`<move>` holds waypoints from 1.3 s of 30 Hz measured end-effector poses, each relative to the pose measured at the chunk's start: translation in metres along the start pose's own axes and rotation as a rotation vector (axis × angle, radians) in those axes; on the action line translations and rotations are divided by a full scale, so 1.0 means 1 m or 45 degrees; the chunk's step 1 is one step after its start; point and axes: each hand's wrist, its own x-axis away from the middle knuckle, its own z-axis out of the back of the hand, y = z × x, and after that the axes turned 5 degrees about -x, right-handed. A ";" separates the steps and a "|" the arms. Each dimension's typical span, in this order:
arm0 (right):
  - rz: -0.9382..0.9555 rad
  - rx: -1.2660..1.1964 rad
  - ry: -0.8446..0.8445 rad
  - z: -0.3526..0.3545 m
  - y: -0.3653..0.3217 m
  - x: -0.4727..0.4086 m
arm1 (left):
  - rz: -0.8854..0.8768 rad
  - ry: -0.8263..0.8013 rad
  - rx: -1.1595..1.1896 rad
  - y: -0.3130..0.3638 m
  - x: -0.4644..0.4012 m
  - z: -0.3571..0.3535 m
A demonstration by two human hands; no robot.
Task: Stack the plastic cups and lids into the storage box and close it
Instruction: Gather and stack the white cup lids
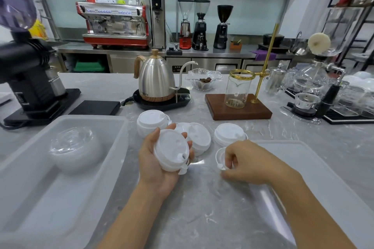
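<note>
Head view: a small stack of white plastic sip lids was cradled in the left hand, palm up, with the fingers curled round its far edge and the thumb against its near side. Another white plastic lid was pinched at its edge by the curled fingers of the right hand, low over the grey marbled counter. Three more white lids or lid stacks were seen on the counter just beyond the hands: one at the left, one in the middle partly hidden by the left hand, and one at the right. The translucent plastic storage box stood open at the left, with a stack of clear plastic domed lids lying inside it. The box's flat translucent lid lay on the counter under the right forearm. Behind the lids, a steel gooseneck kettle was set on a black base; lettering at the kettle's foot was only partly legible, ending in "sta".
</note>
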 end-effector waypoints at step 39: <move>0.192 -0.853 0.445 -0.041 -0.059 0.002 | -0.019 -0.022 0.047 -0.003 0.000 -0.006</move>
